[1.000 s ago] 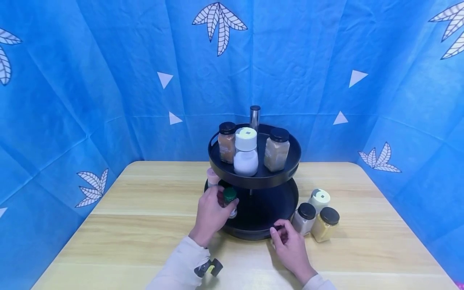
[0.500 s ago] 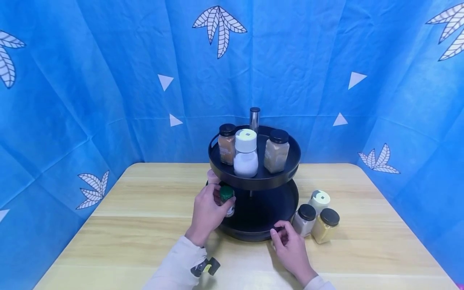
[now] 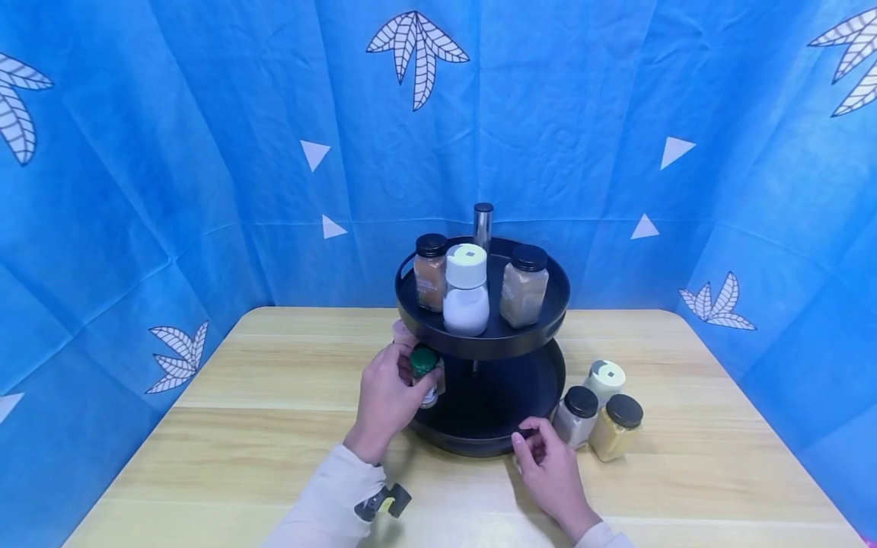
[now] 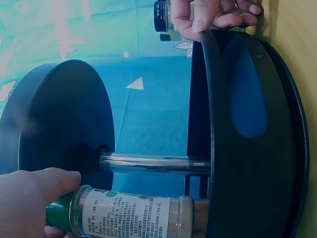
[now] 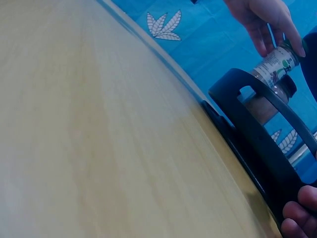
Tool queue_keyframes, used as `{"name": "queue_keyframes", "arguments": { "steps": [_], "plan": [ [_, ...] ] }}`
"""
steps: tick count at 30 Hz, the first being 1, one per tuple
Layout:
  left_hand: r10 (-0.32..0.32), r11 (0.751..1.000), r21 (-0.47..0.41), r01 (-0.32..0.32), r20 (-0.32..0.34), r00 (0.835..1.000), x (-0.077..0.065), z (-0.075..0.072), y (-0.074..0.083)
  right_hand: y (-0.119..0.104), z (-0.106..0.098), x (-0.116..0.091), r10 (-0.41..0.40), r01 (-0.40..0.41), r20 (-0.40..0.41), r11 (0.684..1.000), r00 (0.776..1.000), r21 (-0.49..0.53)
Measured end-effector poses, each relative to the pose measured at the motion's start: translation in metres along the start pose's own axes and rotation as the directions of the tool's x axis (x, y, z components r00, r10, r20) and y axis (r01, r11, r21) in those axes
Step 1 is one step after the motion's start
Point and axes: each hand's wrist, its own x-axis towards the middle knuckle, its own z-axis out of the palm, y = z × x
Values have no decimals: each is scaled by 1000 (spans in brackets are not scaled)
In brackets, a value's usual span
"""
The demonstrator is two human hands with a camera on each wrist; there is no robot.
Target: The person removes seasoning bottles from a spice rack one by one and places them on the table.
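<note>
My left hand (image 3: 384,396) pinches a glass spice jar (image 4: 126,215) by its green cap, its thumb across the cap. The labelled jar stands upright at the left side of the lower tray (image 3: 507,403) of a black two-tier rack. Close behind it, another jar (image 5: 262,106) with a dark cap and brownish contents shows in the right wrist view. A pink-capped container (image 3: 402,332) is partly hidden beyond my left fingers. My right hand (image 3: 548,468) holds the front right rim of the lower tray, at its handle cutout (image 5: 267,116), with thumb and fingertips.
The upper tray (image 3: 473,348) bears a black-capped orange-brown jar (image 3: 430,281), a white-capped bottle (image 3: 466,308) and a black-capped greyish jar (image 3: 524,293). Right of the rack stand a grey jar (image 3: 574,422), a yellow jar (image 3: 612,438) and a white-lidded container (image 3: 606,377).
My left hand has shifted left and slightly away with the green-capped jar, and another jar now shows at its right. My right hand stays at the tray's rim.
</note>
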Motion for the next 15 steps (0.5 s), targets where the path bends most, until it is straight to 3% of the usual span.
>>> {"name": "queue_keyframes", "arguments": {
  "steps": [15],
  "plan": [
    [15, 999, 31, -15, 1, 1000, 2, -8, -2, 0, -1, 1, -2, 2, 4, 1000, 1000, 2]
  ]
}}
